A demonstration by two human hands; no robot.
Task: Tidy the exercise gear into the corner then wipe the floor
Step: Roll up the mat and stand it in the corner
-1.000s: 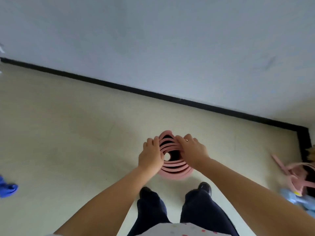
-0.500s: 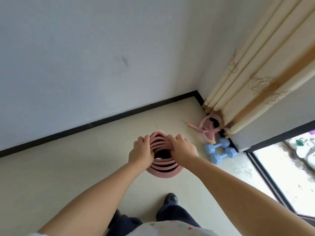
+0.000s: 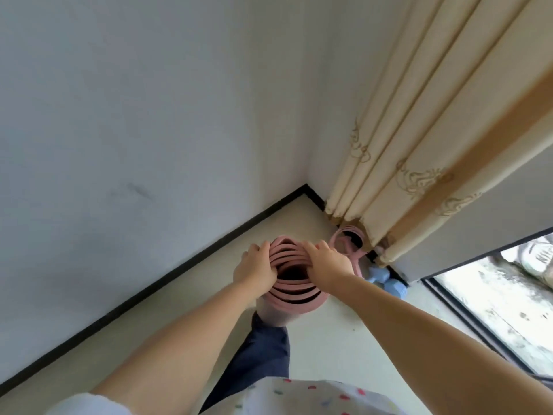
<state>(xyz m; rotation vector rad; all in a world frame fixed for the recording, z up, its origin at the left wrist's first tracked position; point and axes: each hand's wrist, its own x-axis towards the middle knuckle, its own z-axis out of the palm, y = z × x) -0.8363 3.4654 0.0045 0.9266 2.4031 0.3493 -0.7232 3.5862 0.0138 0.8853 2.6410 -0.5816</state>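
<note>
L hand [image 3: 254,269] + R hand [image 3: 327,263] grip rolled mat [image 3: 291,290] | upright, prob. | nr dumbbell [image 3: 389,281]

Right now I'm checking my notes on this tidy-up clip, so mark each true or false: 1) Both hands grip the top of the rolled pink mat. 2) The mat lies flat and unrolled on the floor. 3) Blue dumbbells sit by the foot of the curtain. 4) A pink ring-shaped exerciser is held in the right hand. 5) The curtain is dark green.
1) True: the left hand and right hand curl their fingers over the rim of the rolled pink mat.
2) False: it is rolled and stands on end.
3) True: the blue dumbbells lie beside the curtain.
4) False: the pink exerciser lies on the floor.
5) False: it is beige.
</note>
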